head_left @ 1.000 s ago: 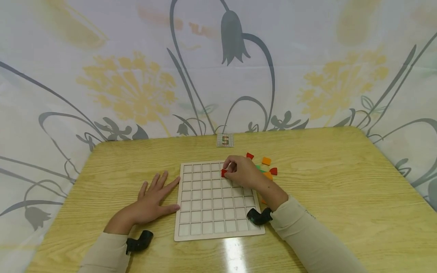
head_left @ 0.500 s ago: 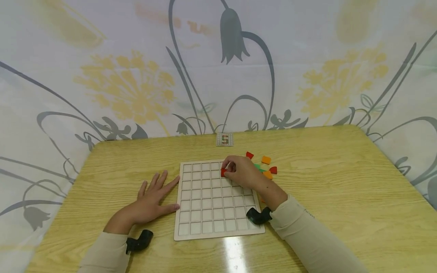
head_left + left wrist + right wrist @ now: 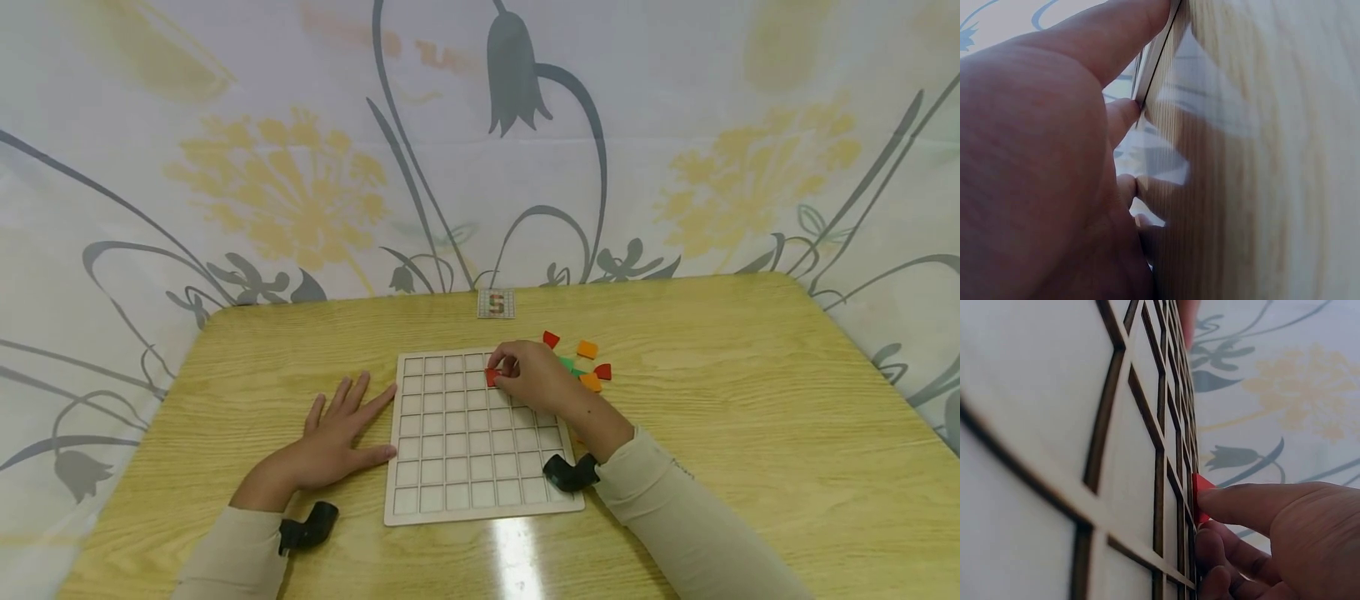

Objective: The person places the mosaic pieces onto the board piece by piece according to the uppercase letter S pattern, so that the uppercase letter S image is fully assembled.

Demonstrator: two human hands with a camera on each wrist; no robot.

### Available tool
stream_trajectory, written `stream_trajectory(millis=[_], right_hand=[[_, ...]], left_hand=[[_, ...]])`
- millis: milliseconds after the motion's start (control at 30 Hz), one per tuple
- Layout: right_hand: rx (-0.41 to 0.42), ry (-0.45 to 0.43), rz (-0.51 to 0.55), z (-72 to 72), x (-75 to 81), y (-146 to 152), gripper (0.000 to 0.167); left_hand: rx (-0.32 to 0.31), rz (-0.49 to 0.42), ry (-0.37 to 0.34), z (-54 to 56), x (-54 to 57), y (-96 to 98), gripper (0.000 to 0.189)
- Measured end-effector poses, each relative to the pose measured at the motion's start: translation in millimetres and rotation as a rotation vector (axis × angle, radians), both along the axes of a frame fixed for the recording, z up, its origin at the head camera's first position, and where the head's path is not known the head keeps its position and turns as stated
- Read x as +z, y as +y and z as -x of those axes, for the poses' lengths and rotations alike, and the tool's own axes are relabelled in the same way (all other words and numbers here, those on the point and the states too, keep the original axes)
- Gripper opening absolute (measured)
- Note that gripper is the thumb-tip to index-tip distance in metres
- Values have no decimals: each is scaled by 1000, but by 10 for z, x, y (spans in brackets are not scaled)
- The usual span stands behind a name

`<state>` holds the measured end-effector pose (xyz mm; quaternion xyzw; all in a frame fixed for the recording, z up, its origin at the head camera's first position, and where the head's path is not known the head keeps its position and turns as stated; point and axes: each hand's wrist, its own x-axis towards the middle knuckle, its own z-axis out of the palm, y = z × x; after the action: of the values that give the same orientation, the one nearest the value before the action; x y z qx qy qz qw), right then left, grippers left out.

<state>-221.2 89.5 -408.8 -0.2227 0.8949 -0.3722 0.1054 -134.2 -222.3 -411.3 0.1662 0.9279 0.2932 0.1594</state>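
A pale wooden grid board (image 3: 457, 445) lies on the table, its square cells divided by raised strips. My right hand (image 3: 538, 377) is over its upper right part and pinches a small red tile (image 3: 492, 377) at a cell in the second row from the top. In the right wrist view, thumb and fingers are on the red tile (image 3: 1201, 485), right against the grid. My left hand (image 3: 330, 444) rests on the table with spread fingers, thumb and index fingertip touching the board's left edge. Cells beneath the right hand are hidden.
Right of the board lie loose red (image 3: 551, 339), orange (image 3: 587, 349) and green tiles (image 3: 566, 363), some partly hidden by the right hand. A small card (image 3: 497, 304) with a coloured S-shaped pattern lies at the table's back edge, by the patterned cloth (image 3: 300, 208).
Over the last second the right hand has stayed at the same cell, and the red tile has come to lie flatter there. The left hand has not moved. The head view shifts slightly.
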Motion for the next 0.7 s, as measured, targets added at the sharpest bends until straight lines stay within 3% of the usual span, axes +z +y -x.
stream_trajectory(millis=[700], right_hand=[[41, -4, -29, 35, -12, 19, 20]], left_hand=[[-5, 4, -8, 7, -17, -14, 83]])
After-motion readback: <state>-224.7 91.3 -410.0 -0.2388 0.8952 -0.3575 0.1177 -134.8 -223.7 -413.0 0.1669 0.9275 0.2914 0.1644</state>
